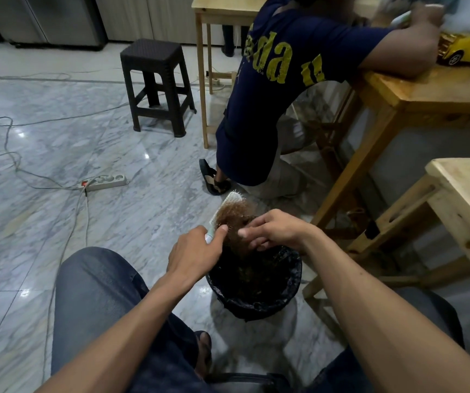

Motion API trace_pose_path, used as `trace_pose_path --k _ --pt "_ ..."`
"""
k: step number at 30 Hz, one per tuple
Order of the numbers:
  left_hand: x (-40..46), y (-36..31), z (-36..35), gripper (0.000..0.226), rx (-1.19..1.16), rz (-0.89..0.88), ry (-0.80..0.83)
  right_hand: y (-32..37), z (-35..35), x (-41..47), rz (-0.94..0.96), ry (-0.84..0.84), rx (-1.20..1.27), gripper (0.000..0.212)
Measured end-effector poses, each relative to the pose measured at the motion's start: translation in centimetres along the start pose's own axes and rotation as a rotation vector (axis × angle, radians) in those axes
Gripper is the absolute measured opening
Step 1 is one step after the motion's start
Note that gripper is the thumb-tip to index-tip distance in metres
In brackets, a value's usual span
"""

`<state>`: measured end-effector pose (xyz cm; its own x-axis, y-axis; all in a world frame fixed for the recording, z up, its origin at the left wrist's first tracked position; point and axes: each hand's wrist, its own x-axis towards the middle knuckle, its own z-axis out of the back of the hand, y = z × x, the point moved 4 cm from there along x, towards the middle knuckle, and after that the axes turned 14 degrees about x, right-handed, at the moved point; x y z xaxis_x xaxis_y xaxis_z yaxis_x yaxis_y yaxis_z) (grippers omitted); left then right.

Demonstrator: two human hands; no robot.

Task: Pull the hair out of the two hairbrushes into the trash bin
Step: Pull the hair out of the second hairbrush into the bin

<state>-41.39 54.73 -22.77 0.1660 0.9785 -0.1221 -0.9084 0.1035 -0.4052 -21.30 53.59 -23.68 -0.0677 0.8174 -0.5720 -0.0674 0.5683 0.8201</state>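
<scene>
Over trash bin [290, 290], left hand [197, 255] gripping hairbrush [229, 204], right fingers [246, 232] pinching hair [233, 215]

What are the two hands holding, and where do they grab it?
The left hand grips the pale green plastic hairbrush by its handle. The right hand pinches the brown clump of hair on its bristles, above the black trash bin.
</scene>
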Motion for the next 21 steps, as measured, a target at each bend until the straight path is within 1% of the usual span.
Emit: trace_pose_path --k 2,5,9,13,17,21 --pt "0.2 0.3 0.4 0.056 -0.027 0.027 -0.011 0.0 0.7 0.0 0.047 -0.09 -0.007 0.027" --pt "0.5 1.2 1.4 0.056 -0.043 0.09 -0.059 -0.2 2.9 -0.8 0.037 -0.191 -0.115 0.015" --pt "0.5 1.5 1.5 0.055 -0.031 0.135 -0.098 -0.9 5.3 -1.7 -0.028 -0.356 -0.291 0.022" --pt "0.0 0.4 1.0 0.054 -0.018 0.106 -0.111 -1.5 6.0 -1.7 -0.109 -0.505 -0.461 0.023" --pt "-0.4 -0.2 0.8 0.056 0.008 0.06 -0.128 -0.9 5.3 -2.4 -0.12 -0.599 -0.577 0.021" --pt "-0.3 -0.3 1.2 0.058 -0.017 0.054 -0.179 -0.7 5.4 -2.9 -0.148 -0.726 -0.608 0.013"
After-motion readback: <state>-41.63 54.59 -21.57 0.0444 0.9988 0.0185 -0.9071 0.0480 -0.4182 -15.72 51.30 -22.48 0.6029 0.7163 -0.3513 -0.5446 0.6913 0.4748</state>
